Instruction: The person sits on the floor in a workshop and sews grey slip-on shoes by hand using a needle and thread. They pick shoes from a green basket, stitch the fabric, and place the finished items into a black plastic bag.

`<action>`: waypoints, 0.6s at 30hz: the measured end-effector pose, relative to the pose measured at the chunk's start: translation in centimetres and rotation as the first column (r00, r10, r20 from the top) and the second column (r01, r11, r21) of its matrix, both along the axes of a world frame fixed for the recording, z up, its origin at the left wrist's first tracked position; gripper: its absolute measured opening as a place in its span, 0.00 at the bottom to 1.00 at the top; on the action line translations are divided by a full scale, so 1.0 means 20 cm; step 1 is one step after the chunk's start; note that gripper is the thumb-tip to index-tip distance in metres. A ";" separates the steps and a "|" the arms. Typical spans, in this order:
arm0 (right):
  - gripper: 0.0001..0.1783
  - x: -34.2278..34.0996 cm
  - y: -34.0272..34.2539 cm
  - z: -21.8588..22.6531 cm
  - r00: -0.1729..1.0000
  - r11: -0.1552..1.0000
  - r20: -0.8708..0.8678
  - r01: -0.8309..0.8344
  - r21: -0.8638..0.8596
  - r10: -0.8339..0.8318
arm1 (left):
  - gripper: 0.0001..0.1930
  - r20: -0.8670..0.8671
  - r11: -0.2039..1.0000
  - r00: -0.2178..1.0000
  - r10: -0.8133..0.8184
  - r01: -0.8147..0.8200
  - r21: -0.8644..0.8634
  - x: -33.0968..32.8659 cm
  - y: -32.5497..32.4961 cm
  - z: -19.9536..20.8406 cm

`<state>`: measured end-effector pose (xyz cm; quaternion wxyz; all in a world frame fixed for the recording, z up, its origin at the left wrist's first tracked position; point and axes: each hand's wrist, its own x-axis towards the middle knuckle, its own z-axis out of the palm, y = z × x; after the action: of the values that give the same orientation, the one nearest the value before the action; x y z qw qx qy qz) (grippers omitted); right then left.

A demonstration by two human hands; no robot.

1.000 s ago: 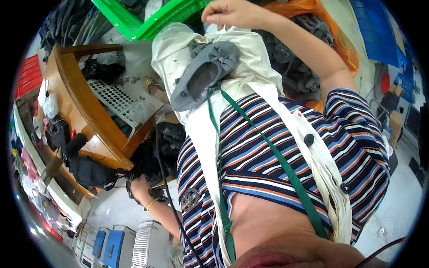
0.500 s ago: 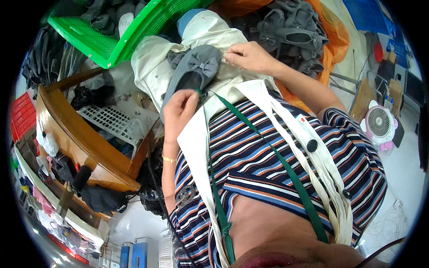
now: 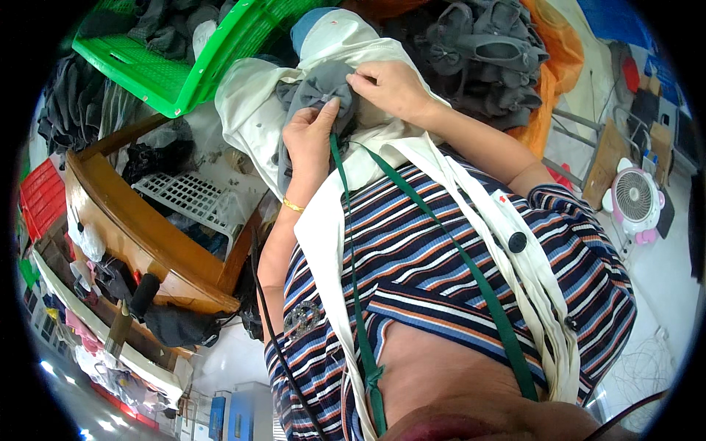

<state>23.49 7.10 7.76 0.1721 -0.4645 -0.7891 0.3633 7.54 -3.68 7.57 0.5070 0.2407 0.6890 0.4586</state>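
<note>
A grey fabric flat shoe with a bow on its toe lies on my lap, over the cream apron. My left hand is closed on it, thumb and fingers pinching near the bow and covering much of the opening. Against the toe's right edge, my right hand has its fingertips pressed together; whatever they pinch is too small to make out. Another piece of grey shoe shows to the left of the toe, partly covered. From my neck a green cord runs down to the lap beside my left wrist.
A green plastic crate with grey shoes stands beyond my left knee. Many grey shoes are heaped in an orange sack to the right. At left is a wooden stand holding a white basket. Far right stands a fan.
My left hand has moved up and forward from the shoe's opening to the bow. My right hand has shifted slightly left, onto the toe's edge. The shoe has turned or bunched under them.
</note>
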 end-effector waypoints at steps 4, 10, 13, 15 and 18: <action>0.19 -0.02 0.01 0.08 0.969 0.999 -0.248 0.018 -0.032 -0.025 | 0.10 0.216 0.983 0.963 0.160 -0.176 0.056 0.01 0.02 0.04; 0.15 -0.10 0.02 0.19 0.859 0.961 -0.494 -0.006 -0.275 -0.136 | 0.05 0.283 0.994 0.956 0.073 -0.093 0.057 0.02 0.03 0.05; 0.14 -0.09 0.10 0.18 0.623 0.747 -0.660 -0.175 -0.641 -0.420 | 0.07 0.296 0.998 0.955 0.005 -0.022 0.056 0.02 0.04 0.05; 0.15 -0.06 0.16 0.17 0.556 0.690 -0.685 -0.251 -0.678 -0.471 | 0.08 0.368 0.999 0.930 0.017 -0.033 0.040 0.01 0.06 0.06; 0.17 0.01 0.22 0.18 0.530 0.718 -0.707 -0.239 -0.654 -0.468 | 0.12 0.533 0.987 0.832 0.157 -0.150 -0.057 0.00 0.10 0.07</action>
<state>23.65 11.43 11.43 0.3698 -0.3144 -0.3757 0.7894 7.58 -1.65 8.96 0.6420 0.0440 0.5400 0.5424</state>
